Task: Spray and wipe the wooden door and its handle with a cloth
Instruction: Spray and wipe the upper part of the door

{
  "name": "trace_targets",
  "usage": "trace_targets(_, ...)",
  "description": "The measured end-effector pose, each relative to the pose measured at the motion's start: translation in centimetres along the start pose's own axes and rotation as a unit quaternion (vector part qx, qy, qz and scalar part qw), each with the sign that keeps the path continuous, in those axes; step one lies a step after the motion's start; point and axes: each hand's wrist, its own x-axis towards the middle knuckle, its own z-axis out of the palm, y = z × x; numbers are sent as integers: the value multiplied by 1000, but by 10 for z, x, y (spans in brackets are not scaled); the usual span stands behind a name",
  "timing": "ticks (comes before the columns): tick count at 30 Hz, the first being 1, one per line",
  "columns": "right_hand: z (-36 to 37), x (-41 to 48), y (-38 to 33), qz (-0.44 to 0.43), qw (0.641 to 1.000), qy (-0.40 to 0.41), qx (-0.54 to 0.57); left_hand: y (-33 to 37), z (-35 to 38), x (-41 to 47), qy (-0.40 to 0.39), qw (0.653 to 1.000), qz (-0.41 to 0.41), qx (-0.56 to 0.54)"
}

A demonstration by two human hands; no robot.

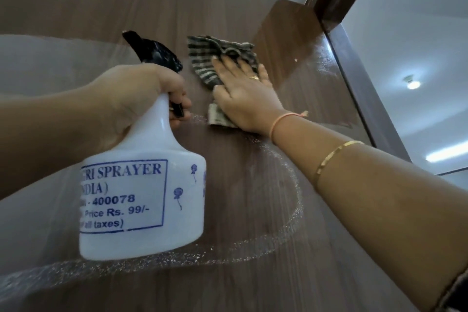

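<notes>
The brown wooden door (pixel 253 197) fills the view, seen from below, with a curved band of fine spray droplets across it. My left hand (pixel 141 99) grips a white spray bottle (pixel 144 185) with a black nozzle head, fingers on the trigger, the nozzle aimed at the door. My right hand (pixel 243 94) lies flat with spread fingers, pressing a grey striped cloth (pixel 215 58) against the upper part of the door. The door handle is not in view.
The dark door frame (pixel 354 63) runs along the door's right edge. Beyond it are a white ceiling and walls with a round lamp (pixel 412 83) and a tube light (pixel 445 153). Bangles ring my right wrist.
</notes>
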Motion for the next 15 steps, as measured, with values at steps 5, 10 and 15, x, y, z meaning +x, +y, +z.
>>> trace_targets(5,-2,-6,34,184,982,23,31,-14,-24,-3,57,998,13,-24)
trace_targets(10,-1,-1,19,265,961,37,68,-20,-54,-5,42,998,51,23)
trace_targets(15,8,12,-32,208,975,58,51,-5,-71,-15,77,997,17,5)
